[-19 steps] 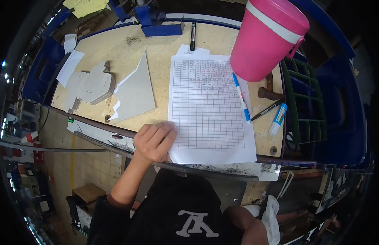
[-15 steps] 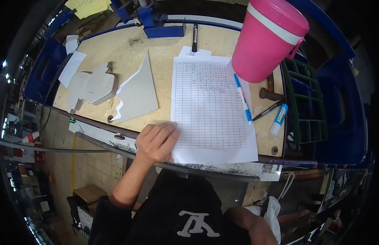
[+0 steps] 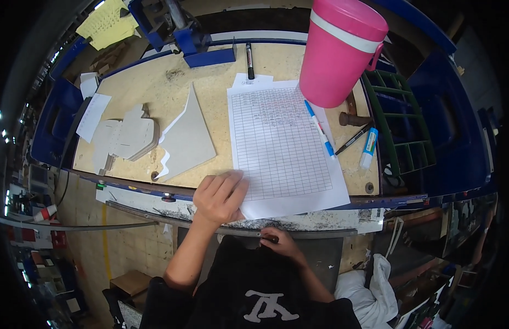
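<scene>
Here, left hand curled on one form; right hand gripping one dark object

Here's the printed sheet, smooth matt white paper, flat on a worktop of pale, wood-like board, dull and smudged! Up at one o'clock the pink tub has the soft sheen of smooth plastic, while at eleven a blue fixture looks like painted metal. Over at nine, matt grey card pieces; at six, dull black cloth on the shirt!
</scene>
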Demonstrator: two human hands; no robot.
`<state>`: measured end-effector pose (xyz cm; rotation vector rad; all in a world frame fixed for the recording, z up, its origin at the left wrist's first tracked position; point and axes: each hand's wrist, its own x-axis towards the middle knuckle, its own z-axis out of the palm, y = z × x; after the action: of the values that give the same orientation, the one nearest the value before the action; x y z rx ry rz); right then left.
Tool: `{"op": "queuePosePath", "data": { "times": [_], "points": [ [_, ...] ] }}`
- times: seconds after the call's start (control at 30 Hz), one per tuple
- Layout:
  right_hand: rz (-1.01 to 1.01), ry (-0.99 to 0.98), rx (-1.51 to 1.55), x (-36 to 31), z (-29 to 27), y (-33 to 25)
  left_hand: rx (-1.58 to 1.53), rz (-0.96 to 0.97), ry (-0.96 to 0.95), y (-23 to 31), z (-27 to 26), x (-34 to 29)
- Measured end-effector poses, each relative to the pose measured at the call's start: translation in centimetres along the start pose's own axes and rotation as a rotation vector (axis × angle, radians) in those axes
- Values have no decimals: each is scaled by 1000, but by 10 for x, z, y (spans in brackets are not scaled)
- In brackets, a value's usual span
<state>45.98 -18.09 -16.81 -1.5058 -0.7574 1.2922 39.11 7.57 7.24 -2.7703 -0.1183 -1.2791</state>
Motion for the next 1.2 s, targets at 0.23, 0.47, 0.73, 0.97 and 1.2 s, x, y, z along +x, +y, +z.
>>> {"op": "queuePosePath", "data": {
  "times": [0.23, 0.47, 0.73, 0.97, 1.2],
  "points": [
    [-133, 67, -138, 2, 4, 22, -61, -1, -14, -2, -2, -5],
    [-131, 116, -257, 0, 16, 20, -51, -15, -1, -1, -2, -8],
    [-495, -883, 148, 1, 46, -155, -22, -69, -4, 2, -1, -13],
    [-1177, -1203, 458, -13, 217, -312, 14, -64, 113, 11, 6, -10],
    [-935, -1272, 363, -13, 269, -286, -188, -218, 120, 20, -5, -50]
  ]
}}
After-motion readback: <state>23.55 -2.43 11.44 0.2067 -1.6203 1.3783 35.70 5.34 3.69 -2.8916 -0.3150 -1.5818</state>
